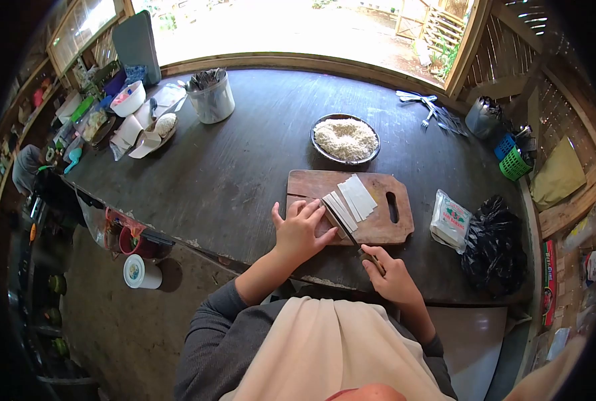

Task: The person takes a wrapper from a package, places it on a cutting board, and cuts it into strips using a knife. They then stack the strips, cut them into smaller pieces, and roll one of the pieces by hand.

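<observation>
Where the near edge of the desk (258, 140) runs before the person, a wooden cutting board (397, 232) lies close to it, its long sides roughly along that edge. The pale strips (355, 199) rest on this board, to the right of the fingers of the left hand (299, 234), with the knife (341, 219) between. Their long axis slants from far left to near right, nearly in line with the blade. The left hand is nearer to the strips beside the blade; its fingers are spread over the board's left part, and what lies under the palm cannot be told. The right hand (389, 277) has its fingers wrapped around the handle, by the board's near edge.

The strips are thin, flat and straight-edged, some fanned out; the board is brown with a rounded slot. Beyond it, a round bowl (313, 148) holds a white, crumbly mass. Toward the desk's near right corner sit a white plastic packet (450, 220) and a crinkled, shiny black bag (495, 247).
</observation>
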### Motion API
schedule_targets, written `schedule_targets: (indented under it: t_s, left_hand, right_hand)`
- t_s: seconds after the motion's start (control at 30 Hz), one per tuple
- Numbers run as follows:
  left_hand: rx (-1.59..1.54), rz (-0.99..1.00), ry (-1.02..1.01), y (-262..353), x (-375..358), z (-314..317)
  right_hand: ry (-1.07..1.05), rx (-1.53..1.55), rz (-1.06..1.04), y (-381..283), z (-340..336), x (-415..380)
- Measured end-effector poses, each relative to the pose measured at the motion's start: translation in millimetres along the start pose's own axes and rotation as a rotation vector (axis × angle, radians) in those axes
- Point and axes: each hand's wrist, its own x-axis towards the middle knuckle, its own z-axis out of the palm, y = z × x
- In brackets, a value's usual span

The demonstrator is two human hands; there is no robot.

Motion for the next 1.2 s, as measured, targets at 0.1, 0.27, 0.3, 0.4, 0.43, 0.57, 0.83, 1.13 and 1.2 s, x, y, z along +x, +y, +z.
schedule_targets:
  t_s: [0.1, 0.27, 0.3, 0.4, 0.43, 0.57, 0.83, 1.13, 1.2]
  left_hand:
    - [0.003, -0.005, 0.001, 1.8, 0.7, -0.3]
    - [0.006, -0.01, -0.001, 2.7, 0.5, -1.8]
    - [0.006, -0.009, 0.005, 2.9, 0.9, -1.7]
    - [0.009, -0.004, -0.002, 2.9, 1.9, -2.6]
    - [0.015, 0.001, -0.01, 2.7, 2.6, -3.2]
    - [0.032, 0.014, -0.044, 3.5, 6.6, -6.4]
    - [0.081, 0.023, -0.078, 7.2, 8.9, -10.0]
    - [0.054, 0.041, 0.032, 9.3, 3.1, 1.4]
    - [0.004, 0.077, 0.048, 9.2, -0.9, 0.5]
  right_hand:
    - [-0.052, -0.017, 0.088, -8.3, -4.2, 1.3]
    - [-0.007, -0.034, 0.007, 1.3, -0.9, 2.0]
    - [0.012, -0.031, -0.014, 2.0, -1.0, 2.4]
    - [-0.027, -0.034, 0.037, -2.6, -4.8, 4.7]
    - [-0.028, -0.032, 0.042, -3.9, -5.3, 5.8]
    - [-0.036, -0.01, 0.003, -0.5, -0.8, 12.2]
    - [-0.022, 0.001, -0.042, 2.7, -2.6, 7.8]
    - [0.02, -0.03, -0.032, 5.8, -4.0, -8.5]
    - [0.014, -0.021, -0.038, 6.7, -2.9, -6.2]
